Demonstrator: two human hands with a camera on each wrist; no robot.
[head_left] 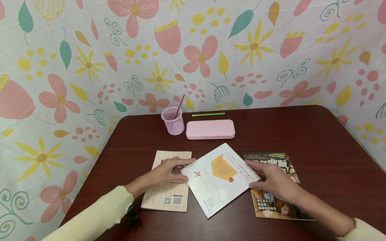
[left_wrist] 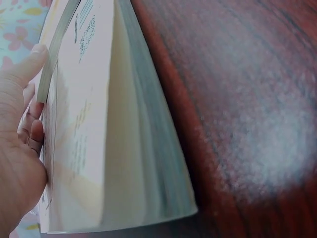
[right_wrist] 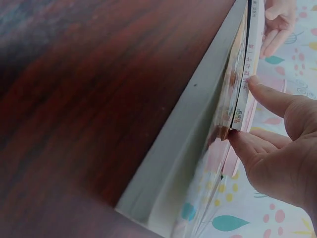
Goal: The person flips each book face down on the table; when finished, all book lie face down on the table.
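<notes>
A white book (head_left: 208,197) with an orange patch is turned at an angle between both hands in the head view. My left hand (head_left: 172,172) grips its left corner, above a beige book (head_left: 164,197). The right corner is pinched by my right hand (head_left: 274,179), over a dark illustrated book (head_left: 268,201). In the left wrist view, the thumb presses the white book's edge (left_wrist: 57,52), and the beige book (left_wrist: 81,129) fills the middle. The right wrist view shows the thumb on top of the white book (right_wrist: 243,84) and fingers beneath, beside the thick page block (right_wrist: 173,124).
A pink pencil case (head_left: 210,129) lies behind the books. Left of it stands a mesh pen cup (head_left: 174,125) holding a dark red pencil (head_left: 180,105). A green pencil (head_left: 209,114) lies near the back edge of the brown table (head_left: 325,140), against a flower-patterned cloth (head_left: 268,67).
</notes>
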